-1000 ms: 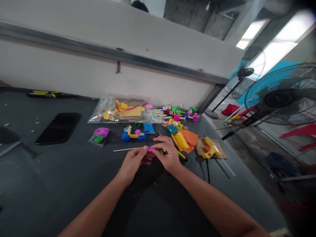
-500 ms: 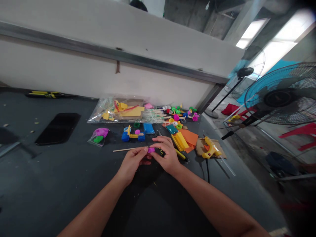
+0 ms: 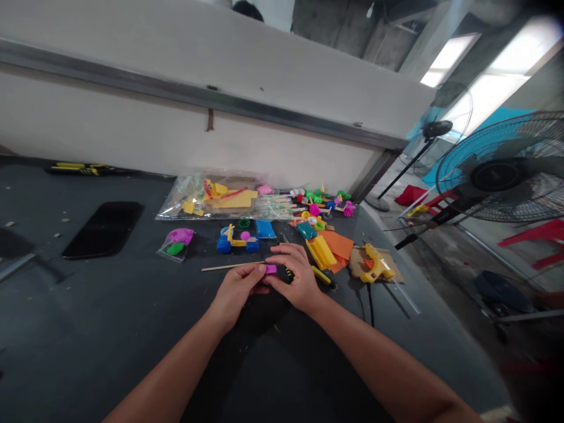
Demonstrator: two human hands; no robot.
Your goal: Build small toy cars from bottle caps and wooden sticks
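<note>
A small purple piece of modelling clay [image 3: 271,269] is held between my two hands, over the middle of the table. My left hand [image 3: 238,291] pinches its left end with thumb and fingers. From the other side, my right hand [image 3: 296,276] curls its thumb and forefinger around the piece. Just behind my left hand lies a thin wooden stick [image 3: 220,267], its right end passing behind the fingers. Beyond the hands stands a small blue and yellow model [image 3: 238,242] with a pink ball. Purple and green clay in a clear bag [image 3: 177,244] lies to the left.
A black phone [image 3: 103,229] rests at the left. Along the back are a clear bag of yellow pieces [image 3: 229,197] and several colourful small models [image 3: 326,202]. Orange sheets [image 3: 339,247] and a yellow glue gun [image 3: 375,265] lie right. A fan [image 3: 497,173] stands beyond the table.
My right fingers have shifted slightly around the purple clay, and more of its top face shows. Everything else on the table stays put.
</note>
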